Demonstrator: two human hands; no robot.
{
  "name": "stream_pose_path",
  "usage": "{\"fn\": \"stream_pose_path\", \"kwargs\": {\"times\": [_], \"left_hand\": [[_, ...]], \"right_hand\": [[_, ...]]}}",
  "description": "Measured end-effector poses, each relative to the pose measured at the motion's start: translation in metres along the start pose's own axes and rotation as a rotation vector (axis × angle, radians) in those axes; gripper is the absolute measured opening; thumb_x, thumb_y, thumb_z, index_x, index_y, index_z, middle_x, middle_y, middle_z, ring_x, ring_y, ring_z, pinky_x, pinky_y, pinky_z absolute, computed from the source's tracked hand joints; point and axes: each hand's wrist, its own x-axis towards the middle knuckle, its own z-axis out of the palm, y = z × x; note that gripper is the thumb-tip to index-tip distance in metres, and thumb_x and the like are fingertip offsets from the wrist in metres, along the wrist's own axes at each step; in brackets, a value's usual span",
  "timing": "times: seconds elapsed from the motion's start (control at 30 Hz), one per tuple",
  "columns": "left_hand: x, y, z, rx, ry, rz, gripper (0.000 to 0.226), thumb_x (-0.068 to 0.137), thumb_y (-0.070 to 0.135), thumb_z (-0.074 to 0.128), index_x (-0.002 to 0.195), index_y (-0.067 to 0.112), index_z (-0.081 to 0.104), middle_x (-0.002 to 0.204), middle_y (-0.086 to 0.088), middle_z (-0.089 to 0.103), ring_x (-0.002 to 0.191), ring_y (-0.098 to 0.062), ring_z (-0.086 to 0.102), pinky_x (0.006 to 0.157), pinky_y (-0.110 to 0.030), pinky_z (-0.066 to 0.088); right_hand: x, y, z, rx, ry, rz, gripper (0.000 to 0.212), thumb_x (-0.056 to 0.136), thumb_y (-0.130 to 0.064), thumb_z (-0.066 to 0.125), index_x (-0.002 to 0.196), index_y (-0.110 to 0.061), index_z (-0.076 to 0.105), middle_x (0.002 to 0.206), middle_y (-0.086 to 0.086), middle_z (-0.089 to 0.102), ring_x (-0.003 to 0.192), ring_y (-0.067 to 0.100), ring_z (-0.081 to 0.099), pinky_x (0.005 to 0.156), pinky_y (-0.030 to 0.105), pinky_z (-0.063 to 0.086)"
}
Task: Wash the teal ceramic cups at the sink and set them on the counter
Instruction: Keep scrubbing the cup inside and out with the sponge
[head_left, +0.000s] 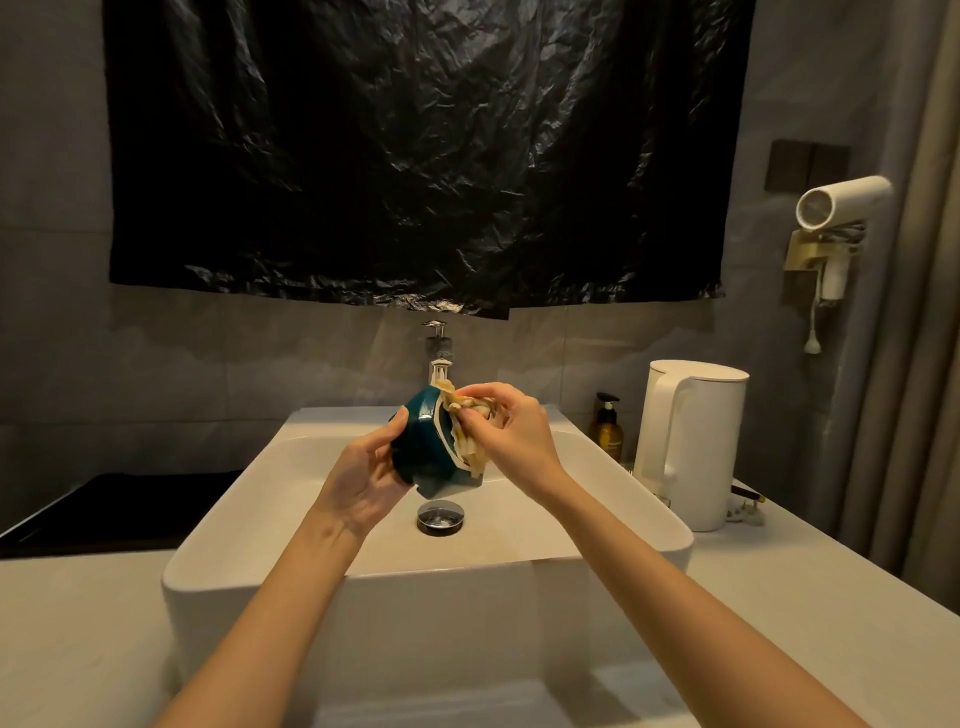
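Dim bathroom sink (467, 567): we scrub teal cup (422, 448), left hand (363, 480) grip clamped round it, right hand (515, 432) pinching cloth (467, 418) at rim; next, likely rinse, then bench (810, 613).

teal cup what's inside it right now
A pale cloth fills the mouth of the teal cup, pinched by the right hand; the left hand grips the cup's base. The interior behind the cloth is covered and cannot be seen.

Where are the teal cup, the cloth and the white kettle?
teal cup (422, 448), head view, on its glazed outer side.
cloth (471, 451), head view, on the hanging part.
white kettle (717, 457), head view, on its body.
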Motion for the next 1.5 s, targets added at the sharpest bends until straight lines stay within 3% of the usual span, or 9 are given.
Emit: {"fn": "stream_pose_path", "kwargs": {"times": [0.1, 0.33, 0.53, 0.63, 0.8, 0.9, 1.07, 1.2, 1.5], "left_hand": [[0.0, 0.001, 0.0, -0.009, 0.004, 0.03, 0.031, 0.091, 0.021, 0.051, 0.117, 0.004, 0.055, 0.112, -0.017, 0.06, 0.109, -0.031, 0.056, 0.078, -0.04, 0.057], [-0.005, -0.003, 0.012, 0.097, 0.045, 0.011, 0.03, 0.092, 0.021, 0.052, 0.117, 0.005, 0.055, 0.108, -0.015, 0.06, 0.104, -0.028, 0.057, 0.089, -0.038, 0.049], [-0.018, -0.007, 0.031, 0.052, -0.044, -0.016, 0.04, 0.083, 0.017, 0.059, 0.12, 0.003, 0.055, 0.118, -0.018, 0.059, 0.12, -0.033, 0.051, 0.102, -0.044, 0.042], [-0.027, -0.012, 0.048, 0.033, -0.048, -0.015, 0.031, 0.089, 0.018, 0.056, 0.115, 0.002, 0.058, 0.114, -0.018, 0.061, 0.115, -0.031, 0.054, 0.095, -0.041, 0.048], [-0.041, -0.016, 0.071, 0.102, -0.068, -0.015, 0.035, 0.091, 0.018, 0.054, 0.123, 0.002, 0.055, 0.116, -0.016, 0.062, 0.106, -0.025, 0.06, 0.088, -0.035, 0.051], [-0.051, -0.025, 0.083, 0.164, -0.097, -0.022, 0.032, 0.091, 0.014, 0.053, 0.121, 0.004, 0.055, 0.113, -0.014, 0.063, 0.107, -0.026, 0.059, 0.084, -0.035, 0.051], [-0.07, -0.038, 0.1, 0.515, -0.223, 0.016, 0.031, 0.085, 0.015, 0.058, 0.115, 0.007, 0.057, 0.095, -0.008, 0.062, 0.09, -0.02, 0.059, 0.062, -0.025, 0.055], [-0.085, -0.056, 0.106, 0.761, -0.313, -0.001, 0.057, 0.072, 0.02, 0.067, 0.126, 0.004, 0.052, 0.111, -0.015, 0.061, 0.104, -0.029, 0.058, 0.078, -0.031, 0.05], [-0.124, -0.098, 0.102, 1.23, -0.45, 0.094, 0.025, 0.084, 0.012, 0.068, 0.107, 0.018, 0.059, 0.098, -0.001, 0.066, 0.094, -0.016, 0.062, 0.08, -0.026, 0.05]], "right_hand": [[-0.012, 0.007, -0.002, -0.092, -0.035, 0.035, 0.019, 0.088, -0.019, 0.066, 0.107, -0.016, 0.069, 0.1, -0.008, 0.061, 0.093, 0.01, 0.058, 0.075, 0.017, 0.053], [-0.02, -0.01, -0.01, 0.066, -0.106, 0.142, 0.021, 0.088, -0.02, 0.065, 0.109, -0.016, 0.069, 0.099, -0.008, 0.062, 0.093, 0.011, 0.059, 0.071, 0.018, 0.054], [-0.021, -0.009, -0.022, 0.063, 0.103, 0.164, 0.022, 0.09, -0.023, 0.063, 0.112, -0.021, 0.064, 0.107, -0.006, 0.063, 0.1, 0.01, 0.059, 0.074, 0.016, 0.053], [-0.038, -0.013, -0.03, 0.028, 0.127, 0.126, 0.023, 0.092, -0.023, 0.06, 0.115, -0.021, 0.062, 0.113, -0.002, 0.061, 0.1, 0.01, 0.057, 0.08, 0.021, 0.055], [-0.061, -0.04, -0.079, 0.106, -0.063, 0.106, 0.022, 0.093, -0.019, 0.059, 0.113, -0.014, 0.066, 0.102, -0.003, 0.066, 0.095, 0.007, 0.06, 0.076, 0.016, 0.052], [-0.072, -0.047, -0.118, 0.104, 0.05, 0.128, 0.02, 0.093, -0.02, 0.058, 0.111, -0.015, 0.066, 0.094, -0.007, 0.066, 0.088, 0.006, 0.062, 0.071, 0.015, 0.052], [-0.103, -0.026, -0.176, -0.43, 0.122, 0.105, 0.017, 0.089, -0.02, 0.064, 0.105, -0.016, 0.069, 0.097, -0.006, 0.062, 0.09, 0.012, 0.059, 0.079, 0.022, 0.052], [-0.145, 0.006, -0.196, -0.714, -0.026, 0.261, 0.018, 0.09, -0.02, 0.062, 0.106, -0.015, 0.069, 0.099, -0.004, 0.058, 0.091, 0.012, 0.055, 0.086, 0.029, 0.052], [-0.22, 0.062, -0.209, -0.947, -0.365, 0.429, 0.019, 0.092, -0.025, 0.06, 0.109, -0.025, 0.067, 0.111, -0.003, 0.061, 0.097, 0.014, 0.054, 0.08, 0.032, 0.052]]}}
